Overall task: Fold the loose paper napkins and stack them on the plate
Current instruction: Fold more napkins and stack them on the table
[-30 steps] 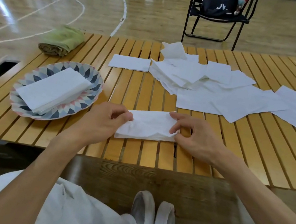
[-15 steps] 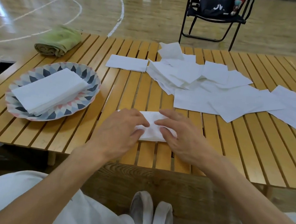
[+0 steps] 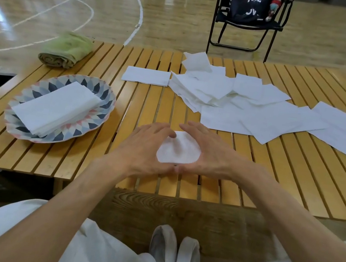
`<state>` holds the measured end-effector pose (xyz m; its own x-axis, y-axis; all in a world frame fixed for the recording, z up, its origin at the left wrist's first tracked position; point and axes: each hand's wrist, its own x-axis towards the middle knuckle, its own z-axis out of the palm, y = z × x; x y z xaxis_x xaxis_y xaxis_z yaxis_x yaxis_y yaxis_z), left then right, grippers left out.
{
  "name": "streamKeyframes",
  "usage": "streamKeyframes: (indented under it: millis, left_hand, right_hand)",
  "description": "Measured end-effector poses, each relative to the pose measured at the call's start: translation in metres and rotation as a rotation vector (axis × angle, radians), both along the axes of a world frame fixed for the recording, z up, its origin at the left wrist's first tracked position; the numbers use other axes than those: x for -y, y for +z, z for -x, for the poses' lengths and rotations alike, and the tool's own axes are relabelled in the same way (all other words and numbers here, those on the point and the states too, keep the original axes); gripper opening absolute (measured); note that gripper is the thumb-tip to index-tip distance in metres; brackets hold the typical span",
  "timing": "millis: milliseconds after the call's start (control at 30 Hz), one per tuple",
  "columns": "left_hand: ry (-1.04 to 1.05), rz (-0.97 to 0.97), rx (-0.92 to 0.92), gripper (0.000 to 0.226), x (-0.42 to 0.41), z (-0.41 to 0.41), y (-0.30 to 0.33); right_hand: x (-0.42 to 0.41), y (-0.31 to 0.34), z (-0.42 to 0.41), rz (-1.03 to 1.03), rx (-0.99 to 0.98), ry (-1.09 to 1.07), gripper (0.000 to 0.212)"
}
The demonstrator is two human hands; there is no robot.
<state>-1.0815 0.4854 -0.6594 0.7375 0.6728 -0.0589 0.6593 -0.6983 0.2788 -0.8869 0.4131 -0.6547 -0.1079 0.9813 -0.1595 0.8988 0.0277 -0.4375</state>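
A folded white napkin lies on the slatted wooden table near its front edge. My left hand and my right hand lie flat on its two sides with straight fingers, pressing it down; their thumbs meet at its near edge. To the left stands a patterned plate bearing a stack of folded napkins. Loose unfolded napkins lie spread over the right and far part of the table. One folded napkin lies alone at the far middle.
A rolled green towel lies at the table's far left corner. A black folding chair with a dark bag stands on the gym floor behind the table. My knees and shoes show below the table's front edge.
The long napkin strip has been folded across into a shorter piece. Both hands moved together toward its middle and now press flat on it instead of pinching its ends.
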Motion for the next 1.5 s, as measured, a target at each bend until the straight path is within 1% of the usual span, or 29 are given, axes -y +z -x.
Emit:
streamKeyframes:
  millis: [67, 133, 200, 333, 567, 700, 767, 833, 867, 933, 967, 1000, 1067, 1133, 1200, 1333, 1400, 1500]
  left_hand:
    - [0.001, 0.038, -0.041, 0.107, -0.003, 0.000, -0.002]
    - [0.014, 0.048, -0.058, 0.114, -0.007, 0.002, -0.005]
    - [0.026, 0.052, -0.063, 0.116, -0.010, 0.004, -0.008]
    - [0.040, 0.041, -0.056, 0.117, -0.012, 0.005, -0.007]
    - [0.059, 0.048, -0.050, 0.116, -0.014, 0.006, -0.007]
    - [0.030, -0.020, -0.041, 0.111, -0.006, 0.005, -0.007]
    - [-0.017, -0.090, -0.018, 0.100, 0.007, 0.000, -0.007]
    - [-0.053, -0.148, -0.016, 0.087, 0.023, -0.007, -0.007]
    - [-0.064, -0.155, -0.036, 0.084, 0.032, -0.012, -0.008]
    - [-0.088, -0.141, -0.119, 0.086, 0.047, -0.021, -0.011]
    - [-0.101, -0.123, -0.166, 0.089, 0.052, -0.025, -0.014]
    - [-0.111, -0.104, -0.205, 0.090, 0.055, -0.030, -0.017]
    - [-0.121, -0.089, -0.242, 0.092, 0.057, -0.040, -0.024]
    - [-0.133, -0.095, -0.228, 0.092, 0.057, -0.052, -0.030]
    - [-0.159, -0.094, -0.206, 0.091, 0.058, -0.066, -0.032]
    - [-0.200, -0.074, -0.175, 0.090, 0.062, -0.088, -0.033]
    - [-0.198, -0.065, -0.161, 0.090, 0.063, -0.092, -0.032]
    - [-0.182, -0.059, -0.112, 0.087, 0.062, -0.089, -0.028]
  right_hand:
    - [-0.007, 0.004, -0.002, 0.060, 0.025, 0.017, 0.116]
    - [-0.014, 0.006, -0.004, 0.106, 0.028, 0.012, 0.119]
    - [-0.019, 0.007, -0.004, 0.129, 0.038, 0.012, 0.118]
    - [-0.023, 0.009, -0.003, 0.088, 0.041, 0.008, 0.113]
    - [-0.022, 0.005, 0.000, 0.063, 0.076, 0.017, 0.112]
    - [-0.015, 0.004, -0.004, 0.071, 0.022, -0.002, 0.108]
    - [-0.008, 0.004, -0.013, 0.086, -0.091, -0.081, 0.099]
    - [-0.002, 0.003, -0.029, 0.060, -0.202, -0.195, 0.082]
    - [0.001, 0.001, -0.039, 0.003, -0.219, -0.265, 0.070]
    - [0.006, -0.004, -0.062, -0.168, -0.217, -0.447, 0.048]
    - [0.009, -0.005, -0.073, -0.246, -0.208, -0.553, 0.041]
    - [0.012, -0.007, -0.083, -0.302, -0.182, -0.648, 0.039]
    - [0.018, -0.009, -0.099, -0.315, -0.062, -0.770, 0.042]
    - [0.021, -0.012, -0.108, -0.268, 0.062, -0.802, 0.047]
    - [0.020, -0.017, -0.111, -0.236, 0.144, -0.791, 0.046]
    - [0.018, -0.023, -0.110, -0.309, 0.270, -0.754, 0.027]
    - [0.018, -0.024, -0.109, -0.344, 0.297, -0.743, 0.021]
    - [0.020, -0.022, -0.108, -0.358, 0.255, -0.744, 0.016]
